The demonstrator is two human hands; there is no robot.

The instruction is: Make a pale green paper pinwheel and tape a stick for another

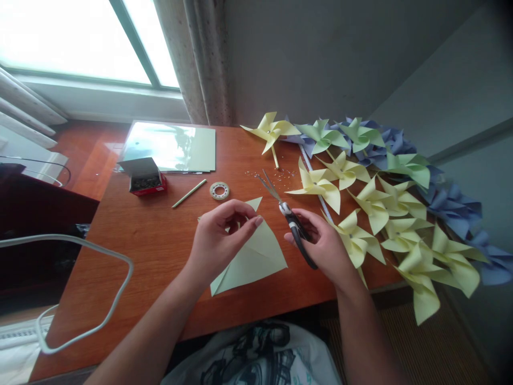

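Note:
My right hand [318, 240] is closed around the black handles of a pair of scissors [296, 232]. Their blades point away from me and stand slightly apart. Thumb and forefinger of my left hand [224, 235] are pinched together above a pale green sheet of paper [252, 262]. Whatever sits between those fingertips is too small or hidden to make out. The sheet shows cut or fold lines running in from its corners, and my left hand covers part of it. Just beyond that hand lies a roll of clear tape [219, 191].
Paper pinwheels in yellow [318, 184], green [409, 167] and purple [452, 208] crowd the table's right side. A rolled green paper stick [189, 193], an open red box [147, 183] of small dark pieces and a glossy pack [172, 147] lie at left. A white cable [120, 299] loops nearby.

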